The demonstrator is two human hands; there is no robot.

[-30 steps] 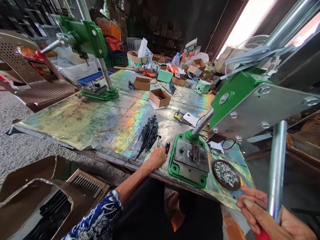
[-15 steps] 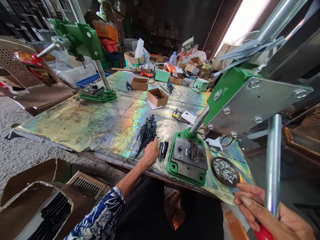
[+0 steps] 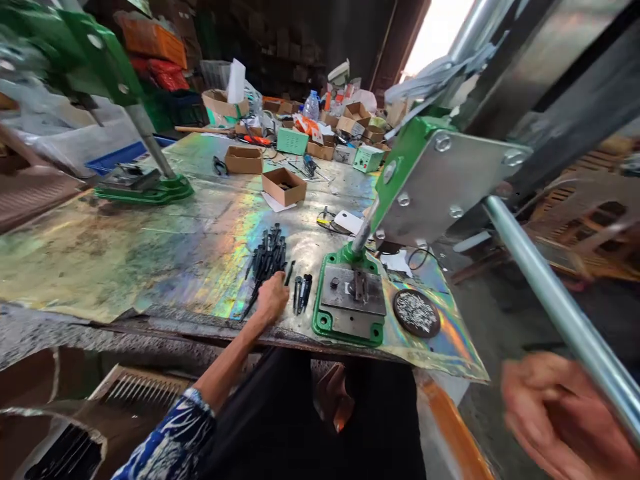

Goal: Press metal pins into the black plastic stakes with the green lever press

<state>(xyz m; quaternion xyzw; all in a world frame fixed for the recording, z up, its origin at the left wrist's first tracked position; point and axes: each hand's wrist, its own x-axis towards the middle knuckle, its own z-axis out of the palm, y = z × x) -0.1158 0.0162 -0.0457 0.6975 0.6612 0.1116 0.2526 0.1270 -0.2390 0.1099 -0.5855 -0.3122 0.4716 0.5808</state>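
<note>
Along the near edge of the bench, which is covered with a scratched, iridescent metal sheet, the left hand rests palm-down with its fingers curled in, reaching out from a blue-and-white patterned sleeve. Its fingertips touch the sheet at the near end of a pile of black pointed parts. The grip is mostly closed, though whether it has hold of anything cannot be told from this angle. One loose black part lies just beyond the fingers, and a small group of black parts sits just to the right, between the hand and the green cast base of a hand press, which carries a steel die plate.

Far right and near, the right hand is blurred by motion beside the press's steel lever. Its fingers are loosely curved, but the blur hides whether the grip is on the lever. A round dark dish of small silvery pieces lies right of the press base. A second green press stands at left, and cardboard boxes sit toward the far end of the bench.
</note>
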